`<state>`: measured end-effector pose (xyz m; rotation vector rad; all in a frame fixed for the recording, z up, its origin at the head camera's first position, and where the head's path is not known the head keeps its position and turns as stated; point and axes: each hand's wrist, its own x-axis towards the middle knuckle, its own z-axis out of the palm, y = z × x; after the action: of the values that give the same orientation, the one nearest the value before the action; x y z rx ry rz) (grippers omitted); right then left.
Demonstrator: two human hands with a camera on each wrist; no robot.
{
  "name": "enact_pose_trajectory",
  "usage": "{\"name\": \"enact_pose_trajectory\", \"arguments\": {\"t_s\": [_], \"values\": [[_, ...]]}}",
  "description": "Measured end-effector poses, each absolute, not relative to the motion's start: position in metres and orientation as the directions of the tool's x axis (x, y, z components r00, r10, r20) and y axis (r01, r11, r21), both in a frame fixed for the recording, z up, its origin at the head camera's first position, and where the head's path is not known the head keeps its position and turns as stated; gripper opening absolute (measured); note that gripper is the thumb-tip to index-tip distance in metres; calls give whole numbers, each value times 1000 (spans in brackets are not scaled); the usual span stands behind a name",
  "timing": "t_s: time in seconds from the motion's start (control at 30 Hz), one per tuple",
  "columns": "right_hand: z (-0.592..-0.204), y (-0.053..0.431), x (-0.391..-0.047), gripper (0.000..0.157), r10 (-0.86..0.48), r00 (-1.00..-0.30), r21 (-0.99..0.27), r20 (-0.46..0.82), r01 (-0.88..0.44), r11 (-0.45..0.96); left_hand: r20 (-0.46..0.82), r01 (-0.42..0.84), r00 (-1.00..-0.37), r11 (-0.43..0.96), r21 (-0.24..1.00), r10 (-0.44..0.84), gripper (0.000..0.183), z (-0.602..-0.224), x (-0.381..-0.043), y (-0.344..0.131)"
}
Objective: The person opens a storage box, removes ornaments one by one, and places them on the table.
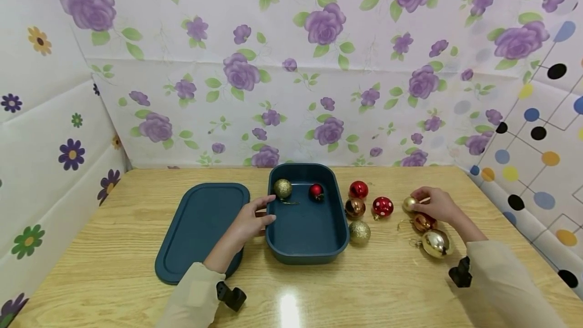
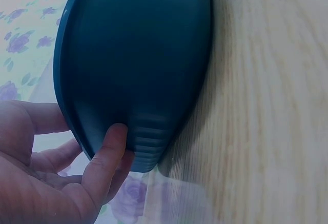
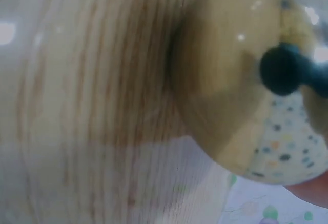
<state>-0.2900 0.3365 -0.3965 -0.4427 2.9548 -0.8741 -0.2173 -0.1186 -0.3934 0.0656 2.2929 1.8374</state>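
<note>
My left hand (image 1: 249, 220) holds the left wall of a dark teal box (image 1: 306, 256). In the left wrist view, fingertips (image 2: 119, 129) press its outer wall while other digits meet the rim. Inside the box lie a gold glitter ball (image 1: 283, 188) and a small red ornament (image 1: 316, 191). My right hand (image 1: 436, 203) pinches a small gold Christmas ball (image 1: 409, 204) at the table's right. Just below that hand are a copper ornament (image 1: 424, 222) and a large shiny gold ball (image 1: 435, 244), which fills much of the right wrist view (image 3: 220, 75).
A teal lid (image 1: 202, 227) lies left of the box. Along the box's right side sit a red ball (image 1: 359, 189), a copper ball (image 1: 355, 208) and a gold glitter ball (image 1: 360, 232). A red white-dotted ornament (image 1: 382, 207) lies farther right. Patterned cloth (image 1: 291, 90) rises behind the table.
</note>
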Motion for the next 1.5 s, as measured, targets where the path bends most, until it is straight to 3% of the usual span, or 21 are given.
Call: {"name": "enact_pose_trajectory", "arguments": {"t_s": [0.6, 0.97, 1.5], "values": [[-395, 336, -288, 35, -268, -962, -551, 50, -250, 796, -132, -95, -978, 223, 970, 159, 50, -393, -217, -118], [-375, 328, -279, 45, -240, -962, -557, 130, -272, 785, -138, -100, -977, 228, 969, 161, 50, -393, -217, -119], [-343, 258, -268, 48, -350, -925, -662, 150, -357, 659, -134, -95, -977, 230, 969, 163, 50, -392, -217, -118]]}}
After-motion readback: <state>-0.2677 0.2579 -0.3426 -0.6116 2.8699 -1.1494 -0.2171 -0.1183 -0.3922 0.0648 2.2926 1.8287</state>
